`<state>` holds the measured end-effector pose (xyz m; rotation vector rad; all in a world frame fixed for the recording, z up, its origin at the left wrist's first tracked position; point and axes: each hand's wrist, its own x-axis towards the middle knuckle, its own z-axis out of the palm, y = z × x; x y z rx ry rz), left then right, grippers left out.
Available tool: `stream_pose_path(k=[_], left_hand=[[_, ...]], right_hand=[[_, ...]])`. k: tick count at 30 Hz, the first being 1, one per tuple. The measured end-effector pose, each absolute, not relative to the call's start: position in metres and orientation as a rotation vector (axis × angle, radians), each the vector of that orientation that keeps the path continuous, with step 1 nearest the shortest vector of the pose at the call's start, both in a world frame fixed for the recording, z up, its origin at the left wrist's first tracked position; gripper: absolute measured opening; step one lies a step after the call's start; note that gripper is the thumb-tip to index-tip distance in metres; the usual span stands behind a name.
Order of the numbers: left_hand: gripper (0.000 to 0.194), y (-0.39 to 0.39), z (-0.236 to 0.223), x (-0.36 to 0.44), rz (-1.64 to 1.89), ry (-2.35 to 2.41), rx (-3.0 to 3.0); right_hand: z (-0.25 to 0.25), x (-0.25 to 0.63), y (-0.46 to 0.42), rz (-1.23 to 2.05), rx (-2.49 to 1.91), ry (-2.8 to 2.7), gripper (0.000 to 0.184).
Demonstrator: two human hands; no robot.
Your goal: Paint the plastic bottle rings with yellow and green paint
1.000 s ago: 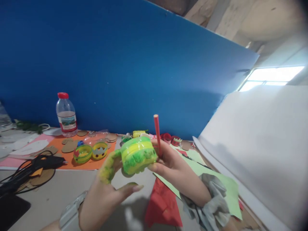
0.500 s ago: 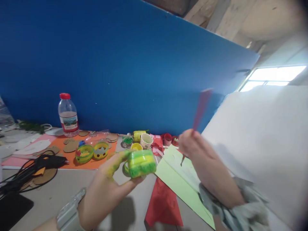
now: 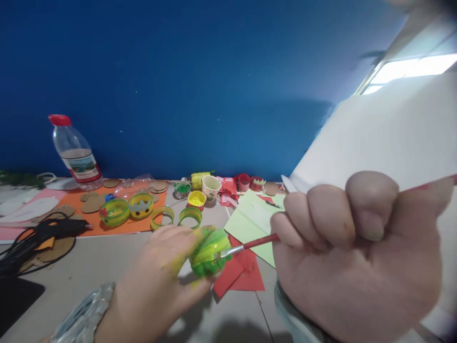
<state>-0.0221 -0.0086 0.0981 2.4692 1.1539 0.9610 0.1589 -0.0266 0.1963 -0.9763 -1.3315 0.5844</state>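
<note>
My left hand (image 3: 167,271), with paint on its fingers, grips a glossy green-and-yellow painted bottle base (image 3: 210,252) between thumb and fingers. Closed around a red-handled paintbrush (image 3: 257,241) is my right hand (image 3: 357,252), close to the camera. The brush's tip touches the yellow band on the painted piece. Just behind are a small cup of yellow paint (image 3: 197,199), a cup of green paint (image 3: 183,188) and a paper cup (image 3: 211,186). Two yellow-green rings (image 3: 190,217) lie near my left fingers.
A red-capped water bottle (image 3: 76,157) stands at the left by the blue partition (image 3: 200,85). A black glue gun (image 3: 59,233) with its cable lies below it. Decorated rings (image 3: 114,213) sit on orange paper (image 3: 132,227). Red paper (image 3: 246,276) and pale green paper (image 3: 250,214) lie right of centre.
My right hand has come down and closer, turning the paintbrush from upright to slanted, its tip now on the painted piece. My left hand has turned the piece slightly. The view has shifted.
</note>
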Motion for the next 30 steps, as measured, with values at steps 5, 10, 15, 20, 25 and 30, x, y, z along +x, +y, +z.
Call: stream_pose_path(k=[5,10,15,20,25,30], left_hand=[[0.041,-0.011,0.092,-0.022,0.897,1.195,2.441],[0.041,-0.013,0.094,-0.021,0.973,1.201,2.469],[0.042,-0.014,0.102,-0.019,1.045,1.141,2.496],[0.040,-0.014,0.101,-0.018,1.023,1.147,2.493],[0.047,-0.015,0.094,-0.019,1.040,1.147,2.500],[0.049,-0.016,0.089,-0.021,1.049,1.130,2.536]], right_hand=[[0.202,0.171,-0.020,0.568,-1.129,-1.574,0.042],[0.191,0.165,-0.022,0.578,-1.118,-1.596,0.037],[0.183,0.160,-0.031,0.522,-0.774,-1.464,0.049],[0.189,0.159,-0.031,0.647,-0.614,-1.403,0.056],[0.187,0.161,-0.027,0.629,-0.608,-1.314,0.056],[0.193,0.165,-0.035,0.518,-0.714,-1.348,0.043]])
